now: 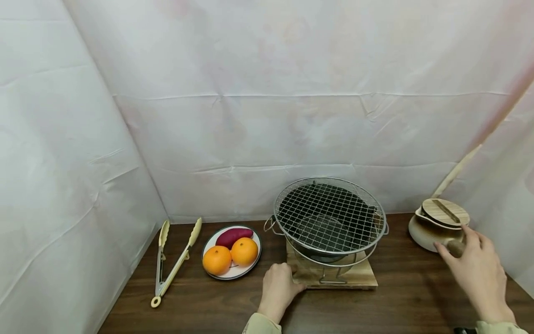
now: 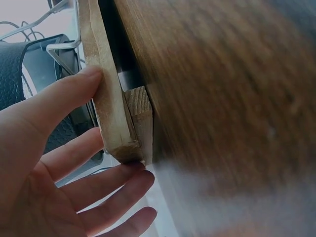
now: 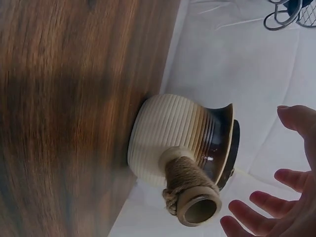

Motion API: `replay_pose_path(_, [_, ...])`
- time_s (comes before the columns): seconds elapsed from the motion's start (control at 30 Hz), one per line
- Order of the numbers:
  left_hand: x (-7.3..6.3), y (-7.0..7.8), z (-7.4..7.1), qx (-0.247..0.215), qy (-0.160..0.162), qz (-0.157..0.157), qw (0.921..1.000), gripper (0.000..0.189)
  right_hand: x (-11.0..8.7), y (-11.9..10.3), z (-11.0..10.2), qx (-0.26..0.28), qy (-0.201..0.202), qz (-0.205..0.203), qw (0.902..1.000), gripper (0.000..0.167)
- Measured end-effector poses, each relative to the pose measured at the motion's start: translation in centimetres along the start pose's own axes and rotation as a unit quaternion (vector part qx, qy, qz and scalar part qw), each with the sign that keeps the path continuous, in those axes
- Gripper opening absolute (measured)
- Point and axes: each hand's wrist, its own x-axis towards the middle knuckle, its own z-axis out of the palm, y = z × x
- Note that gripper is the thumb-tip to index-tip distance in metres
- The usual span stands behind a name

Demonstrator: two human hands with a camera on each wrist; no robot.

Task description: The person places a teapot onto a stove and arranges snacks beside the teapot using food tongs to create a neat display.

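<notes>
At the front left corner of a square wooden board (image 1: 359, 278), my left hand (image 1: 277, 287) grips with the thumb on its front edge and fingers round the side. In the left wrist view the thumb (image 2: 74, 89) presses the wood (image 2: 111, 103). On that board stands a small grill with a dark bowl and a round wire mesh (image 1: 329, 218) on top. My right hand (image 1: 479, 266) hovers with fingers spread by the handle of a ribbed cream-and-brown teapot (image 3: 165, 138). Its side handle (image 3: 190, 182) is wrapped in rope, and a wooden lid (image 1: 445, 212) covers it.
Left of the grill is a white plate (image 1: 231, 274) with two oranges (image 1: 244, 252) and a purple sweet potato (image 1: 234, 237). Cream-tipped tongs (image 1: 175, 269) lie spread at the far left. White cloth (image 1: 250, 130) hangs behind the dark wooden table (image 1: 208, 306).
</notes>
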Motion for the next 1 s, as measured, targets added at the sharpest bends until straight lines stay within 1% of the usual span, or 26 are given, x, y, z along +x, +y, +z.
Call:
replay_pose_path(0.17, [0.1, -0.1, 0.1, 0.000, -0.004, 0.001, 1.0000, 0.037, 0.6, 0.3, -0.1, 0.003, -0.031, 0.021, 0.9993, 0.093])
replay_pose_path(0.33, [0.1, 0.0, 0.0, -0.001, -0.005, -0.004, 1.0000, 0.038, 1.0, 0.8, 0.0, -0.006, -0.040, 0.044, 0.9982, 0.094])
replay_pose_path(0.4, [0.1, 0.0, 0.0, -0.002, -0.005, -0.007, 1.0000, 0.038, 1.2, 1.1, 0.1, -0.013, -0.049, 0.053, 0.9973, 0.094])
replay_pose_path(0.5, [0.1, 0.0, 0.0, -0.004, -0.008, -0.010, 0.9999, 0.038, 1.5, 1.8, 0.3, -0.019, -0.073, 0.066, 0.9950, 0.097])
replay_pose_path(0.63, [0.1, 0.1, 0.1, -0.003, -0.010, -0.013, 0.9999, 0.037, 1.8, 2.7, 0.6, -0.014, -0.094, 0.078, 0.9924, 0.097])
replay_pose_path(0.83, [0.1, 0.1, 0.1, -0.002, -0.009, -0.016, 0.9998, 0.037, 2.1, 3.4, 1.1, -0.006, -0.095, 0.081, 0.9921, 0.099])
replay_pose_path(0.93, [0.1, 0.1, 0.1, 0.000, -0.009, -0.015, 0.9999, 0.037, 2.3, 3.7, 1.2, -0.004, -0.093, 0.074, 0.9929, 0.100])
replay_pose_path(1.0, [0.1, 0.1, 0.1, 0.001, -0.009, -0.014, 0.9999, 0.037, 2.5, 3.8, 1.3, -0.002, -0.091, 0.062, 0.9940, 0.100])
